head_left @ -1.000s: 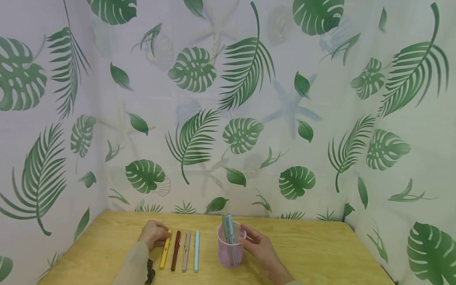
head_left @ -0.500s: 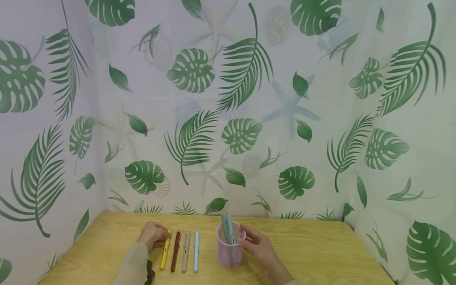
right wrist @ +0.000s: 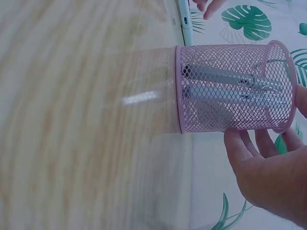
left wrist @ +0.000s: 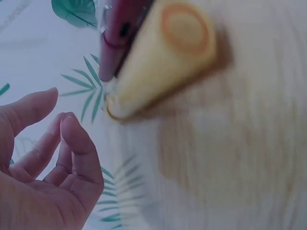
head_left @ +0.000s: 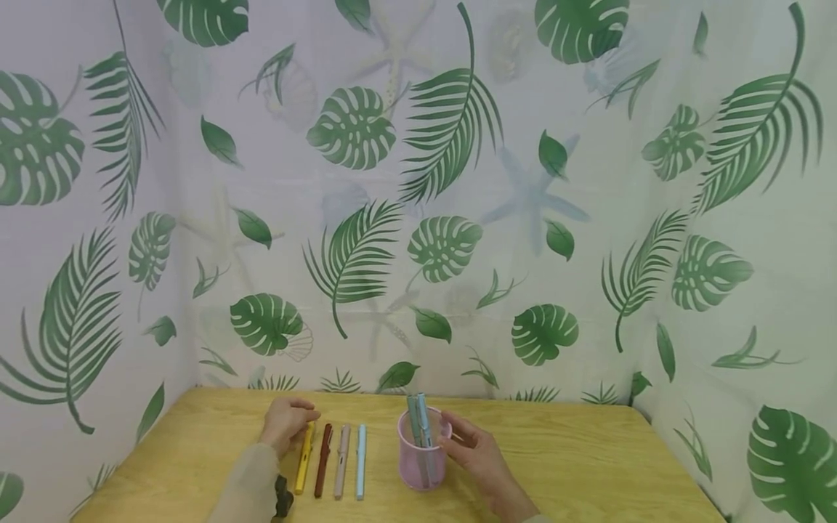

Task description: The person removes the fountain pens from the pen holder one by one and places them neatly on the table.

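My left hand [head_left: 285, 423] is just above the far end of a yellow pen [head_left: 303, 465]. In the left wrist view its fingers are loosely bent, with a gap between the fingertips [left wrist: 69, 120] and the yellow pen. Beside that pen lie a dark red pen [head_left: 323, 465], a pale mauve pen [head_left: 341, 465] and a light blue pen [head_left: 361, 465], in a row. My right hand [head_left: 480, 459] holds the side of a pink mesh pen holder [right wrist: 220, 117], thumb and fingers curved at its rim. A grey-green pen [head_left: 414, 421] and a blue pen [head_left: 424, 423] lean inside it.
A wood-grain table [head_left: 588, 465] carries everything. Leaf-printed curtains [head_left: 418, 181] stand along its back and both sides. A dark band [head_left: 282, 497] sits around the left wrist.
My left hand has let go of the yellow pen's far end and moved slightly up and to the right. The right hand and the pen holder stay put.
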Available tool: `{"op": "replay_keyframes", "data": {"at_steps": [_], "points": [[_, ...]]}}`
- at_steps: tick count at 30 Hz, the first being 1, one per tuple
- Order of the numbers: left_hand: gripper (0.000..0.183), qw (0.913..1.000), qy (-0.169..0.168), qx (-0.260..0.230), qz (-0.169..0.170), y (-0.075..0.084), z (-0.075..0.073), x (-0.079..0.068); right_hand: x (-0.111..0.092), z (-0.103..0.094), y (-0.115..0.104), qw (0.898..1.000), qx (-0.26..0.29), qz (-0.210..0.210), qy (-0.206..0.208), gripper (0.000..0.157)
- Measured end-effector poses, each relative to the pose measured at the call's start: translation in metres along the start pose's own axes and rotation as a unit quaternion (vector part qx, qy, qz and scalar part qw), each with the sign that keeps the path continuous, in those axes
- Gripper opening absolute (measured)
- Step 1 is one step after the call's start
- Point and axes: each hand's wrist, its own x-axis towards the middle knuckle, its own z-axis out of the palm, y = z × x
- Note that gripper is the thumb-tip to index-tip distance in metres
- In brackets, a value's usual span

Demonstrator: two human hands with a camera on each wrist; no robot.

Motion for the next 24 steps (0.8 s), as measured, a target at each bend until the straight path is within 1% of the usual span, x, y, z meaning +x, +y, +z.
{"op": "replay_keyframes", "data": {"at_steps": [4,6,8,11,15,18,24], "points": [[0.027,0.9996,0.000,-0.012,0.025,0.007,0.009,-0.004,0.000,0.001,0.000,1.000,0.001,0.002,0.005,0.058],[0.026,0.9994,0.001,-0.009,0.035,0.010,0.014,-0.005,0.000,0.001,0.000,1.000,0.002,0.002,0.004,0.058],[0.024,0.9989,0.004,0.005,0.046,0.012,0.019,-0.007,0.000,0.001,0.000,1.000,0.003,0.001,0.003,0.058],[0.024,0.9985,0.003,0.009,0.054,0.016,0.027,-0.009,0.001,0.001,0.001,1.000,0.007,-0.001,0.001,0.057],[0.023,0.9976,-0.009,0.004,0.068,0.023,0.036,-0.014,0.001,-0.001,0.001,1.000,0.003,-0.002,0.008,0.057],[0.022,0.9965,-0.010,0.010,0.082,0.025,0.041,-0.017,0.002,-0.001,0.001,1.000,0.000,0.001,0.014,0.057],[0.017,0.9965,-0.008,0.015,0.082,0.025,0.045,-0.019,0.002,0.002,0.000,1.000,0.007,0.000,0.006,0.056]]}}
